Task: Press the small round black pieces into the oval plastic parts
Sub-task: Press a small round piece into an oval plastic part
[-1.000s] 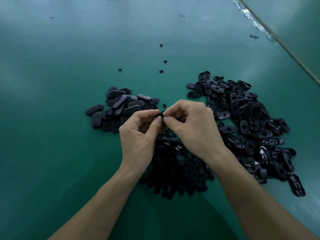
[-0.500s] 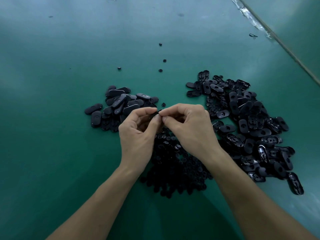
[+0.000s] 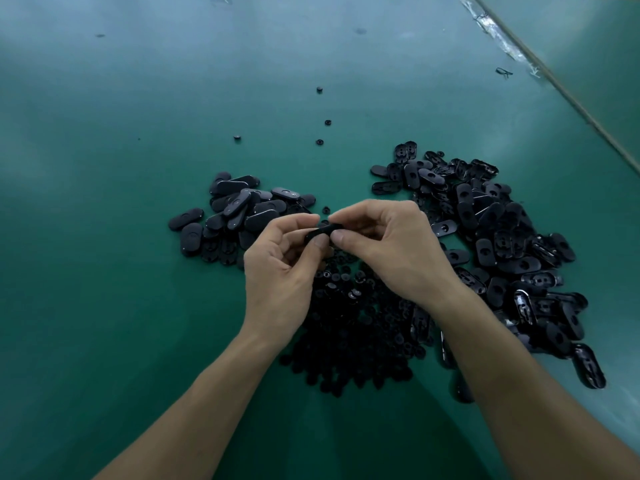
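Observation:
My left hand (image 3: 277,268) and my right hand (image 3: 391,251) meet above the green table, fingertips together. Between them they pinch one black oval plastic part (image 3: 320,232), held by both thumbs and forefingers. Whether a small round piece sits in it is hidden by the fingers. Under my wrists lies a heap of small round black pieces (image 3: 349,327). A pile of oval parts (image 3: 235,216) lies to the left of my hands. A larger pile of oval parts with holes (image 3: 498,251) spreads out on the right.
A few stray round pieces (image 3: 327,122) lie on the green table (image 3: 104,237) beyond the hands. A seam with clear tape (image 3: 509,46) runs diagonally at the far right. A small dark scrap (image 3: 504,72) lies near it.
The oval part between my fingertips now shows more of its length, turned flatter. Both hands stay together in nearly the same place.

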`<state>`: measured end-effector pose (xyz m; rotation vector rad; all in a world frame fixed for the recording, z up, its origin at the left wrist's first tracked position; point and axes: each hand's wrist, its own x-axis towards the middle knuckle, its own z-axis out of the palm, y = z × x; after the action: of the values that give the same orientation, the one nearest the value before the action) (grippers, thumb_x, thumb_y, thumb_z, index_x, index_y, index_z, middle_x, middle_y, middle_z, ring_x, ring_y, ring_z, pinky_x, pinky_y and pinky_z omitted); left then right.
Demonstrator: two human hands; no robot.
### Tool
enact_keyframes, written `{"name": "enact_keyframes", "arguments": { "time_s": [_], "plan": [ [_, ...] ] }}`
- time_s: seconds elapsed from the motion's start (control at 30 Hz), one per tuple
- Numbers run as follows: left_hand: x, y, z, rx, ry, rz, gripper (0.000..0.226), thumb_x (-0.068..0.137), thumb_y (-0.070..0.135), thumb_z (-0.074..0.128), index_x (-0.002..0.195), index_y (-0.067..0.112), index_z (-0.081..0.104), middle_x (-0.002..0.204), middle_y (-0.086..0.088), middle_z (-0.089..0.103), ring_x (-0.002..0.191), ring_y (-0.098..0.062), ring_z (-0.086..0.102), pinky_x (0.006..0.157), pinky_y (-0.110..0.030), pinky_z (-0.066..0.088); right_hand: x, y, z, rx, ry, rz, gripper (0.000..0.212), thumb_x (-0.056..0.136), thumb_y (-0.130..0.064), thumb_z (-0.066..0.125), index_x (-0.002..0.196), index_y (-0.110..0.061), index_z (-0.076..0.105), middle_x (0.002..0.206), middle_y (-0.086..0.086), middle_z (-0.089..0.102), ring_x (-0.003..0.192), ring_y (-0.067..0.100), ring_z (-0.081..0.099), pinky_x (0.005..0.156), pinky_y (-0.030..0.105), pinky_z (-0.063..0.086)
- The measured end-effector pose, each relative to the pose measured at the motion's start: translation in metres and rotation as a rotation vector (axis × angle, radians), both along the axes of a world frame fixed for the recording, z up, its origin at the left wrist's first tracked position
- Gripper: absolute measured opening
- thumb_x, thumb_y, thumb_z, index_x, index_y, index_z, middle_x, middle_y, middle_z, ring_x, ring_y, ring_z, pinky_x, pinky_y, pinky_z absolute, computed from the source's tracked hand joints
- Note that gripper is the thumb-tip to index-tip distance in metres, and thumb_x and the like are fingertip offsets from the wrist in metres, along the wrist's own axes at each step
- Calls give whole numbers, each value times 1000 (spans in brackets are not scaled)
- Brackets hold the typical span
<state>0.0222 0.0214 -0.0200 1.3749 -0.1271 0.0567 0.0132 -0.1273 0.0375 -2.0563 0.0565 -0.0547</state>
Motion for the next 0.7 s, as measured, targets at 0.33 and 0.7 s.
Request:
{"name": "enact_keyframes", "arguments": {
  "time_s": [0.33,0.7],
  "plan": [
    [0,0,1,-79,60,19,21,84,1,76,97,17,72,86,-3,77,80,-15,74,74,-22,58,1,-2,-1,-29,-18,20,8,84,-14,77,88,-19,72,76,-5,73,69,7,70,69,28,60],
    [1,1,1,-89,67,-1,20,81,10,77,99,19,73,86,-2,78,82,-14,75,75,-21,58,1,3,0,-55,-26,-31,9,81,-15,76,80,-22,70,70,-7,72,63,6,68,64,28,59]
  ]
}}
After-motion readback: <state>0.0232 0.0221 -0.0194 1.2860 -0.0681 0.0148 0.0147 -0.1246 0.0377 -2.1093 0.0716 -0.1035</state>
